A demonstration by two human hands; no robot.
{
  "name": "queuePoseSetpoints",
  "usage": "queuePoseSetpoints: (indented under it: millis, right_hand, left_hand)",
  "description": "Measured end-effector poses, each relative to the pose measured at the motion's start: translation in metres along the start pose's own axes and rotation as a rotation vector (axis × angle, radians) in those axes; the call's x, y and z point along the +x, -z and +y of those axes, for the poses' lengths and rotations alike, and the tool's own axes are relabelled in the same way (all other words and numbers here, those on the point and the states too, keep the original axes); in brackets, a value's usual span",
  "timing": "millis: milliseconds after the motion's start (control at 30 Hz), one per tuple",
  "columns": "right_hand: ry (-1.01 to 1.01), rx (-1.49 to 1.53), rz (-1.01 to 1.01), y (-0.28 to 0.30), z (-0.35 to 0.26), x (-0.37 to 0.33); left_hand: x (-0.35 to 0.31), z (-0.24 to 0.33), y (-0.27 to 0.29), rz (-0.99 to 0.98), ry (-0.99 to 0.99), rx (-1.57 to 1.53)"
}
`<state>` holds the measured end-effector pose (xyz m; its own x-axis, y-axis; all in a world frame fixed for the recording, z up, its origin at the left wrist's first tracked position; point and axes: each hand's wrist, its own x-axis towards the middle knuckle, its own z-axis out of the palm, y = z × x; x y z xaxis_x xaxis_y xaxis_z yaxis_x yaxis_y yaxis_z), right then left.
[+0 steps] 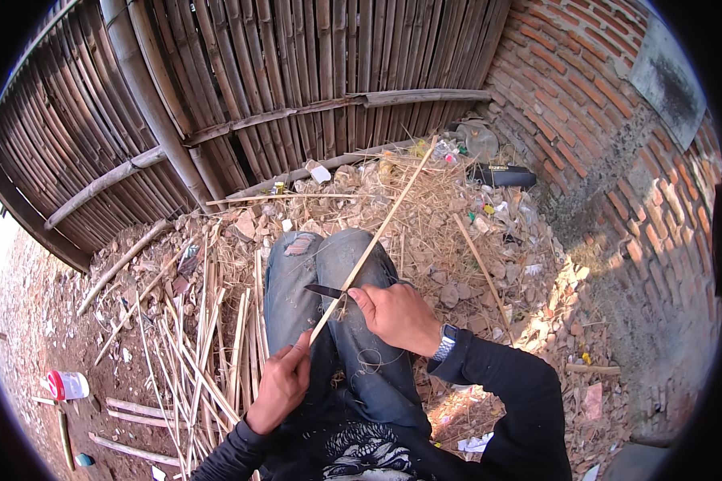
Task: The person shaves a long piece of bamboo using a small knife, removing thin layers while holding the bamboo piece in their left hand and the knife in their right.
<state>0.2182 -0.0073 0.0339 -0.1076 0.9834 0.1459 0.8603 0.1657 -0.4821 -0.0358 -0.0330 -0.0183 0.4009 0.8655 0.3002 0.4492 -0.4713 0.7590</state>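
The left hand point(282, 378) has its fingers clamped on the near end of a pale strip point(390, 212), which slants up over the person's jeans point(290, 280). Just beyond, the right hand point(399, 317) has its fingers wrapped around a knife point(323, 290), the dark blade crossing the strip. Loose strips point(237, 353) lie to the left. Farther out, rubble point(451, 295) reaches toward a bamboo fence point(321, 68) and brick wall point(569, 104).

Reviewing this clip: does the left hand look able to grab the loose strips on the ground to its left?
Probably, though not without loosening its grip: the left hand is closed on the long pale strip. The loose strips lie nearby, with nothing visible blocking the way.
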Motion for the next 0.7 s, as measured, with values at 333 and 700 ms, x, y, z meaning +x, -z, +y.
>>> queuePoseSetpoints:
  millis: [333,700]
  right_hand:
    - [-0.041,0.113,0.144,0.0,0.033,0.017]
    - [0.023,0.101,0.09,-0.011,0.043,0.015]
  left_hand:
    - [0.013,-0.006,-0.01,-0.106,0.285,-0.179]
    - [0.027,-0.002,-0.013,-0.12,0.32,-0.214]
